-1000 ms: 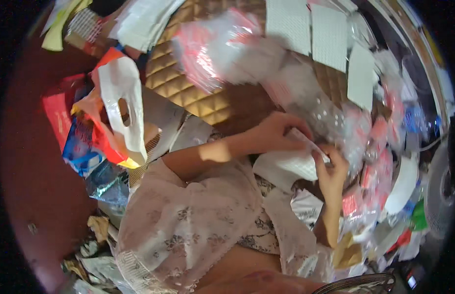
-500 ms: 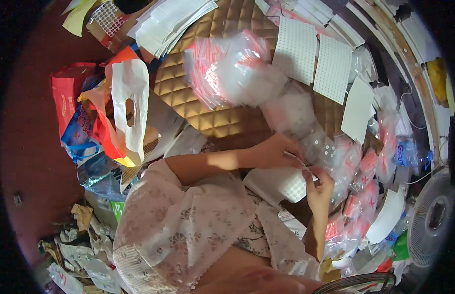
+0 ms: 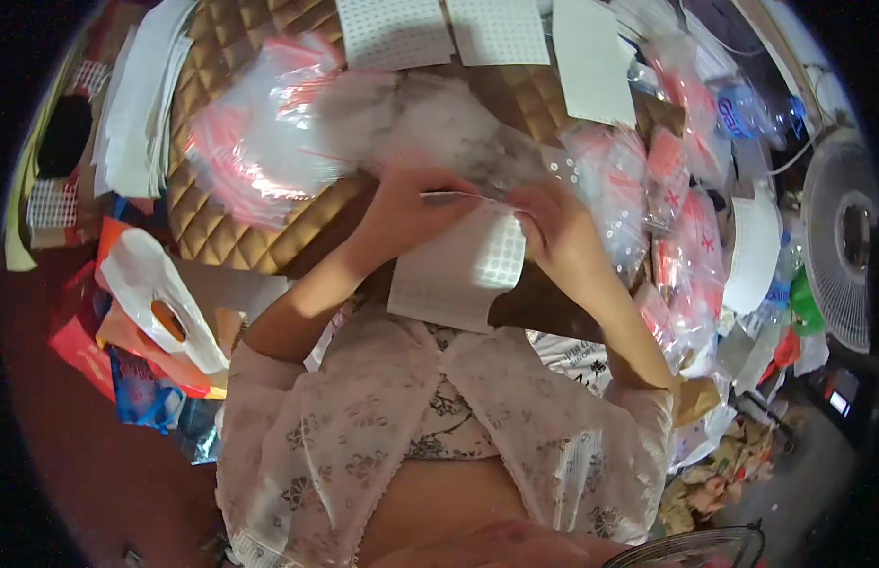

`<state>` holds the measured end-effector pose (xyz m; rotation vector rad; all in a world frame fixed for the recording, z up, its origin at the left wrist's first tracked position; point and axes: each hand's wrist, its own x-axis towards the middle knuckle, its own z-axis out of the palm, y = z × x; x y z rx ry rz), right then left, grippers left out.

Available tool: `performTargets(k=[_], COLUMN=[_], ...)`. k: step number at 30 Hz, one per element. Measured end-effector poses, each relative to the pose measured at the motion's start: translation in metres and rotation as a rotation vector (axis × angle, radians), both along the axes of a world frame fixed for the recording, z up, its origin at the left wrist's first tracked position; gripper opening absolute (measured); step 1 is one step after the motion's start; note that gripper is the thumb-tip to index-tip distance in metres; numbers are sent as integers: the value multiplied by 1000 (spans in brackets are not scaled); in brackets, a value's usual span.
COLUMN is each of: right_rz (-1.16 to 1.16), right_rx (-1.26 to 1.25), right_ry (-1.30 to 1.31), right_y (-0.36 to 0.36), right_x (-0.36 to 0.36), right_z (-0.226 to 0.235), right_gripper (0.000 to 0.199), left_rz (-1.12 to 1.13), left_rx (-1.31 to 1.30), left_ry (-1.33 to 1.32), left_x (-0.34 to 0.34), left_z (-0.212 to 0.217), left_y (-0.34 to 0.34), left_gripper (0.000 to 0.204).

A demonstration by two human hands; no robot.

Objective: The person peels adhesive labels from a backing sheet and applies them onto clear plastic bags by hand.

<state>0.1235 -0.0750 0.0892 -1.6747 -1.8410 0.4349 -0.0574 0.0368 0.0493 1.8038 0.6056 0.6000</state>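
Observation:
A white sheet with rows of round dots point(image 3: 456, 270) hangs below my two hands, its lower edge over my lap. My left hand point(image 3: 413, 206) is closed at the sheet's upper edge, fingers bent over a thin pale edge. Close beside it, the fingers of my right hand point(image 3: 556, 227) pinch the sheet's upper right corner. Just beyond both hands lie clear plastic bags point(image 3: 449, 118), some with small round dots point(image 3: 572, 170). A pile of clear zip bags with red strips point(image 3: 269, 133) rests to the far left of them.
A brown quilted surface point(image 3: 222, 241) lies under the bags. White dotted sheets point(image 3: 501, 30) lie at the far edge, with a paper stack point(image 3: 146, 95) at far left. A white-handled shopping bag point(image 3: 156, 293) stands left. Packed bags point(image 3: 690, 256), a bottle point(image 3: 747, 112) and a fan point(image 3: 842, 237) are right.
The view has turned, so the bags and quilted surface now appear farther left and the fan higher. Both hands remain on the dotted sheet, and my right forearm shows more fully.

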Motion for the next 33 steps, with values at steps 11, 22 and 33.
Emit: performTargets(k=[11, 22, 33], right_rz=[158, 351, -113], right_rx=[66, -388, -179], right_ry=[-422, 606, -229], right_y=[-11, 4, 93], right_x=[-3, 6, 24], right_z=[-10, -1, -69], right_gripper=[35, 23, 44], left_rz=[43, -47, -61], left_rx=[-240, -557, 858], left_ry=[103, 165, 377], left_x=[-5, -43, -8], left_z=[-13, -14, -49], left_y=[7, 3, -3], left_gripper=[20, 28, 33])
